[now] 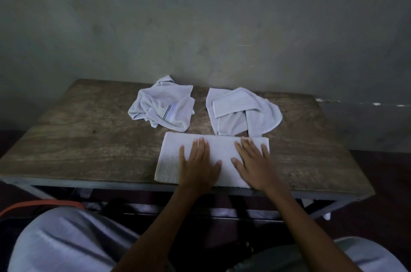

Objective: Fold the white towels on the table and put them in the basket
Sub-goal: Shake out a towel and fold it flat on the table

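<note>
A white towel [224, 149] lies folded into a flat rectangle at the near edge of the wooden table [89, 138]. My left hand [196, 165] rests flat on its middle with fingers spread. My right hand [255, 162] lies flat on its right part, fingers apart too. Behind it, a crumpled white towel with a checkered band [162, 104] sits at the centre-left. Another crumpled white towel [240, 111] lies at the back right, its lower edge touching the folded one. No basket is in view.
The table stands against a grey wall [200, 15]. An orange cord or rim [44, 204] shows below the table's near left edge. My knees in light cloth [66, 245] fill the bottom corners.
</note>
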`<action>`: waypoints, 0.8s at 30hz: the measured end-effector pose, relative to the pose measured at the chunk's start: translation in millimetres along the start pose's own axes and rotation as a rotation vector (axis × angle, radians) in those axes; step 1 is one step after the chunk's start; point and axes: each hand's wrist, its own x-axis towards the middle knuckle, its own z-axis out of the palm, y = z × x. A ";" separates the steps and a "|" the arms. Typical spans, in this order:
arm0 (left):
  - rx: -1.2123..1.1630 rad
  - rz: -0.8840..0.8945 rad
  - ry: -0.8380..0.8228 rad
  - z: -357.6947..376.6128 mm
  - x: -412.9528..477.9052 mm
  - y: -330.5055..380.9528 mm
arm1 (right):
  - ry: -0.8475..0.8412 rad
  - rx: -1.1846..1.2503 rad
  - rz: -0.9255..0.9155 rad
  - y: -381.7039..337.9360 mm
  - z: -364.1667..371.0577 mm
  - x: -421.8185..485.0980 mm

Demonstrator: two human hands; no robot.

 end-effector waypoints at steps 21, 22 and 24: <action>-0.246 0.309 0.138 10.7 4.8 115.2 | 0.172 0.314 0.291 88.8 -17.3 12.4; -0.227 0.324 0.151 12.2 3.5 116.1 | 0.160 0.323 0.285 89.4 -17.6 12.7; -0.226 0.340 0.154 16.0 1.5 116.6 | 0.151 0.350 0.275 90.6 -18.6 13.0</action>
